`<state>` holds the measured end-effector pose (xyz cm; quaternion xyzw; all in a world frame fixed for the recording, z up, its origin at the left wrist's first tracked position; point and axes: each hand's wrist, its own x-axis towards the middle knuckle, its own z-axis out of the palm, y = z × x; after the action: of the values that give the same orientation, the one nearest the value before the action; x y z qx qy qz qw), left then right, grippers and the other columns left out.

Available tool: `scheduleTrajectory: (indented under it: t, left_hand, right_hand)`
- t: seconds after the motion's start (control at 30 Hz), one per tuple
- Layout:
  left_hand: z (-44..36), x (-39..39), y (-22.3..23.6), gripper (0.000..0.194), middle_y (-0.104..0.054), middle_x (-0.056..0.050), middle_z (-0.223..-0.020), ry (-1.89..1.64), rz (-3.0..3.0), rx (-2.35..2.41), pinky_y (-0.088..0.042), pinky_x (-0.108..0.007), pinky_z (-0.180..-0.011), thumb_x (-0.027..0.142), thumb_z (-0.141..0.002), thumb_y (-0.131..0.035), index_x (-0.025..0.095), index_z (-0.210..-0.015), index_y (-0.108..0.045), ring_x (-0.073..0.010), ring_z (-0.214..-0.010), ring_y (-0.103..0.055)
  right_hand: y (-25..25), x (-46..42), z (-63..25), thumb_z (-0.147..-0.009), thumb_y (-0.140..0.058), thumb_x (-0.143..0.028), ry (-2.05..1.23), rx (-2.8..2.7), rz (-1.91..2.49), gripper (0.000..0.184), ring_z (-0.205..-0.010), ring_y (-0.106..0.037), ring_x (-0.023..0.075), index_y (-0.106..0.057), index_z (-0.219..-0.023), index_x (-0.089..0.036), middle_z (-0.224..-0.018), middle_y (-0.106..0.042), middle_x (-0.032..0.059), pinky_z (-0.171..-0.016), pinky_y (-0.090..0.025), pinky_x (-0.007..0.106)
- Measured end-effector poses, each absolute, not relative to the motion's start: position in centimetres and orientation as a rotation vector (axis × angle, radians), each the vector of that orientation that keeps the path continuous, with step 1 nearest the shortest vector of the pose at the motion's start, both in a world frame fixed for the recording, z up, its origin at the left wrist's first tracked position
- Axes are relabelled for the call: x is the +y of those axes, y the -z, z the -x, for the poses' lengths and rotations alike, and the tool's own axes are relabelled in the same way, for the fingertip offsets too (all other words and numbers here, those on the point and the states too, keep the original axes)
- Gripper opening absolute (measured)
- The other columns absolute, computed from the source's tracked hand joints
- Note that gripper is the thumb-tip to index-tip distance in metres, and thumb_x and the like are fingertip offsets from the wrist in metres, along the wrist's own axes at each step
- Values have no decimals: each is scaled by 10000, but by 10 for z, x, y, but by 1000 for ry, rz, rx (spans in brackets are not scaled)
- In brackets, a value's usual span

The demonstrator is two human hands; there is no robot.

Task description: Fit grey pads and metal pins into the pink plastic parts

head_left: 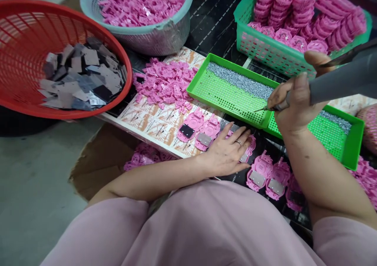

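Note:
My right hand [297, 101] is wrapped round a grey electric screwdriver [338, 77], whose thin bit points left over the green screw tray [229, 110]. Small silver screws [241, 79] lie along that tray's far side. Fingers spread, my left hand [228, 152] lies flat over pink plastic casings in a row on the table, partly hiding them. To its left are a casing with a black plate [188, 128] and one with a grey plate [206, 134]. To its right, more casings with plates [259, 173] continue the row, the last partly shaded by my right arm.
A red basket [123, 97] of metal plates stands left. Behind are a bowl [165, 38] of small pink parts and a green basket [244, 42] of stacked casings. Loose pink parts [167, 83] lie by the screw tray. A second screw tray [357, 140] sits right.

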<state>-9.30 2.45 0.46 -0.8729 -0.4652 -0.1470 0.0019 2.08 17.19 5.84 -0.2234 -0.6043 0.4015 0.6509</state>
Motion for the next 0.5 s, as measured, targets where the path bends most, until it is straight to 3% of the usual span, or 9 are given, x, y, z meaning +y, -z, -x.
scheduleTrajectory:
  t: [0.2,0.5]
  left_hand:
    - [91,27,-5,636,-545,-200,-1378,416,2762,-1454,-283,-577,-1132,572,-945,-418,59,-1292,-561,-310,-1314,-467]
    - [90,29,-8,648,-547,-212,-1373,379,2758,-1433,-297,-571,-1121,559,-936,-443,32,-1295,-559,-312,-1275,-497]
  right_hand:
    - [-56,172,-19,-834,-682,-366,-971,-1389,462,189,-295,-394,97,-564,-927,-253,-437,-413,-104,-311,-317,266]
    - [-78,168,-25,-753,-715,-539,-966,-1421,530,404,-301,-406,117,-573,-1038,-291,-417,-386,-113,-352,-353,270]
